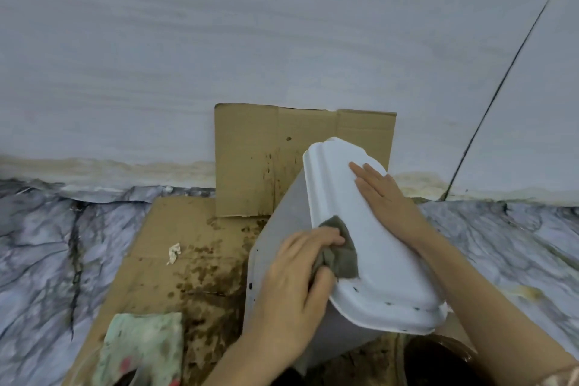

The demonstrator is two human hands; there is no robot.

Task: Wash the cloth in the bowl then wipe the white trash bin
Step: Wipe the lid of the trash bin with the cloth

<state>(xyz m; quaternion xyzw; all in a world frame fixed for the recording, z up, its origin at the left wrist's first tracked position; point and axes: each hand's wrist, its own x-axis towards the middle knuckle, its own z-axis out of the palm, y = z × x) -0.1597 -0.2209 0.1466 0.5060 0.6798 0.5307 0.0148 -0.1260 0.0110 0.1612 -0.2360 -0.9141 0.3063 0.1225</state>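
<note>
The white trash bin (385, 263) stands tilted on stained cardboard, its lid facing me. My left hand (294, 285) is closed on a wet grey cloth (343, 254) and presses it onto the lid's left side. Flat on the lid's upper right part lies my right hand (380, 189), fingers together, steadying the bin. A dark brown bowl (438, 357) shows at the bottom right, partly hidden under my right forearm; its inside is not visible.
Stained cardboard (194, 266) covers the marbled floor (40, 244), and another sheet (250, 160) leans on the white wall. A pale green patterned rag (144, 348) lies at the bottom left. A crumpled scrap of paper (174, 253) rests on the cardboard.
</note>
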